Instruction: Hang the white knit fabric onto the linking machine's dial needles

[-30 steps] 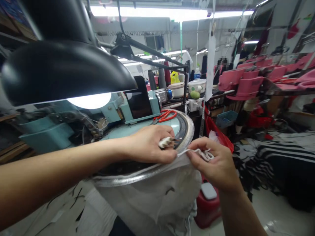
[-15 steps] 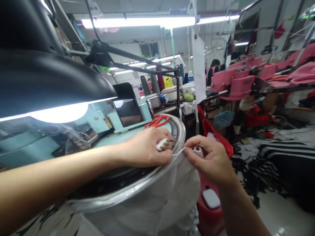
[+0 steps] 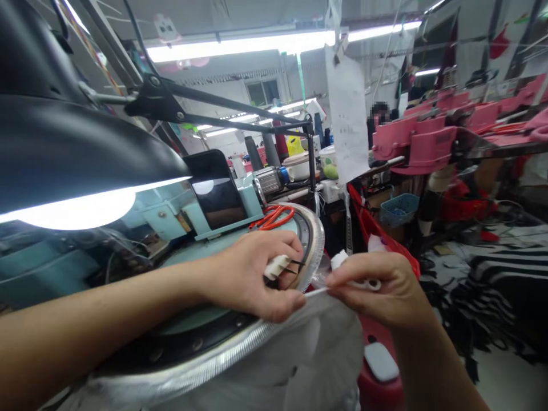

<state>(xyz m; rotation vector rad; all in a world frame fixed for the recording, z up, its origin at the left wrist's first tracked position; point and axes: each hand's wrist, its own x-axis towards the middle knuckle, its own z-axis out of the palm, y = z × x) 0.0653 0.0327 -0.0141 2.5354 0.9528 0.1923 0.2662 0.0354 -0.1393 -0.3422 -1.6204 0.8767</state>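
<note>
My left hand rests over the metal rim of a round pale green machine dial. It pinches a small white fabric piece with dark needles or threads showing beside it. My right hand is shut on a thin white cord, which runs towards my left hand, and a loop of it shows under the fingers. Another white scrap sticks out above these fingers. Sheer white fabric hangs from the dial's front edge, just below both hands.
A black lamp hangs low at the left. Red-handled scissors lie on the dial. A red stool stands below my right hand. Pink machine parts line the right, and a person stands behind them.
The whole view has tilted and shifted as my head moved. The cord's loop shows again under my right fingers, and the cord now stretches between my hands.
</note>
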